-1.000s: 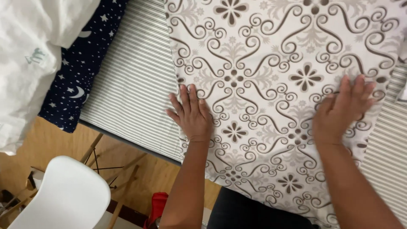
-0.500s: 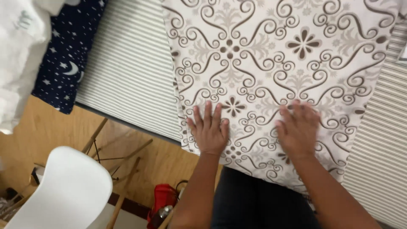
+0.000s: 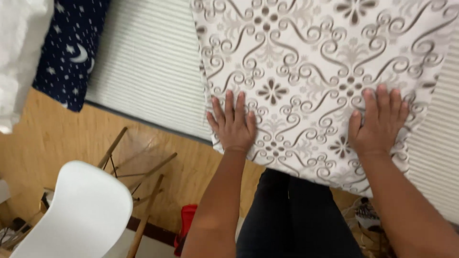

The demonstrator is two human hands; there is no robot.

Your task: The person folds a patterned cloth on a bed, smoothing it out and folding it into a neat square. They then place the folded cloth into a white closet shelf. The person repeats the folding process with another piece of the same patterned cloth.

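A white cloth with grey-brown scroll and flower patterns [image 3: 311,62] lies spread on a surface covered in fine grey-and-white stripes [image 3: 143,67]. My left hand [image 3: 233,125] rests flat on the cloth near its lower left corner, fingers spread. My right hand [image 3: 378,123] presses flat on the cloth close to its lower right edge, fingers together and pointing away from me. Neither hand grips anything. The cloth's near edge hangs a little over the surface's edge above my dark trousers [image 3: 296,215].
A dark blue fabric with white stars and moons [image 3: 69,52] lies at the left of the striped surface, beside a white fabric [image 3: 19,52]. Below, on the wooden floor [image 3: 52,143], stand a white chair with wooden legs [image 3: 81,215] and a red object [image 3: 187,220].
Both hands have slid toward me along the cloth to its near edge. The right hand came closer to the left, then moved out right again. The view has shifted.
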